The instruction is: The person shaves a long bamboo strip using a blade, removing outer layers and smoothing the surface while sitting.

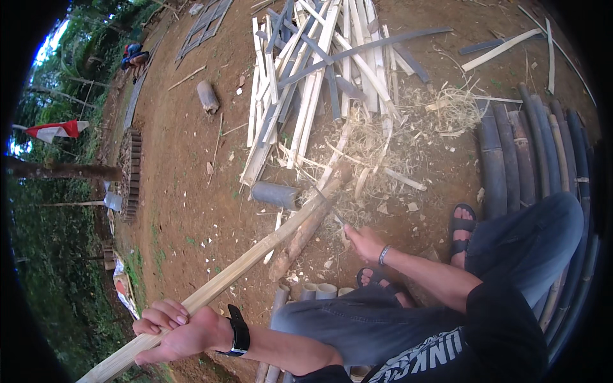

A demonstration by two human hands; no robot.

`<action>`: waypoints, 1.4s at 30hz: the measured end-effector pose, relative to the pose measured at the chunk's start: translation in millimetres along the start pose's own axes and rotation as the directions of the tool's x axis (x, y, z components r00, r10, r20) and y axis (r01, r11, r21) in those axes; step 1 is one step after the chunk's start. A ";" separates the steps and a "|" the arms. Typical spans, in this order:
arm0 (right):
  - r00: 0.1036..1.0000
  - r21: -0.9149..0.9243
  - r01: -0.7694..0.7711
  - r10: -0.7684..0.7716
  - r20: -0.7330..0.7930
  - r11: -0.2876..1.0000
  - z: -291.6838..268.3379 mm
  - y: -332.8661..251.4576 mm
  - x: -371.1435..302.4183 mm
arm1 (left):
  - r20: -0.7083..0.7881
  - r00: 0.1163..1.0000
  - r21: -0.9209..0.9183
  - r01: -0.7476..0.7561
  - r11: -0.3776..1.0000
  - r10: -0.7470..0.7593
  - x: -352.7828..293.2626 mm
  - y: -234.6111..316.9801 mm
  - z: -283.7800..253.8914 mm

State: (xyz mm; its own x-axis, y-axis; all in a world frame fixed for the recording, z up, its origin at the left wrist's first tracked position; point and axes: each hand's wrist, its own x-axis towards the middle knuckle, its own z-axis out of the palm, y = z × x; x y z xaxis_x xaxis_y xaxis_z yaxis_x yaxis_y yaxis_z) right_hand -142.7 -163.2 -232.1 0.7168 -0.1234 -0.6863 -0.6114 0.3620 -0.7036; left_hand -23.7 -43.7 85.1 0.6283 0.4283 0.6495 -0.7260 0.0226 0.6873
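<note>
A long, pale split-bamboo strip [246, 260] slants from the lower left up to the middle of the view. My left hand [182, 332], wearing a black watch, is closed around its near part. The far end rests on or just over a round wooden log [300, 247] lying on the ground. My right hand [365, 244] is closed on the handle of a knife [339, 219]. Its thin blade crosses the strip near the far end; the strip partly hides it, and whether it bites into the bamboo cannot be made out.
Curly bamboo shavings [408, 143] lie beyond the log, beside a large heap of split strips [313, 70]. A short dark bamboo piece [276, 194] sits left of the log. Bamboo poles [495, 159] line the right, under my legs. A person [134, 57] is far left.
</note>
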 end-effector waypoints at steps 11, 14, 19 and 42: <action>0.979 -0.056 0.202 -0.200 0.040 0.978 18.0 -17.8 -26.2 | -0.005 1.000 0.001 0.006 1.000 -0.006 3.0 -1.1 -5.0; 0.983 -0.214 0.180 -0.184 0.002 0.960 6.0 6.0 -7.0 | -0.006 1.000 -0.014 0.018 1.000 -0.018 3.6 -1.7 -5.1; 0.965 -0.156 0.260 -0.258 0.035 0.953 11.8 -5.7 -25.7 | 0.003 1.000 -0.002 -0.001 1.000 0.001 1.9 -0.2 -5.7; 0.950 -0.303 0.238 -0.286 -0.128 0.923 13.0 44.9 30.5 | -0.086 0.996 0.044 0.026 0.999 -0.022 23.2 -16.2 -26.6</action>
State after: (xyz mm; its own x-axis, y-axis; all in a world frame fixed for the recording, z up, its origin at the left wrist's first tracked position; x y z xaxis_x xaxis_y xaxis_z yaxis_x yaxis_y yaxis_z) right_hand -143.9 -138.7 -282.2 0.8129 -0.3388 -0.4737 -0.4955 0.0250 -0.8683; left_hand -4.8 -10.1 80.4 0.6177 0.5036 0.6040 -0.6967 -0.0057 0.7173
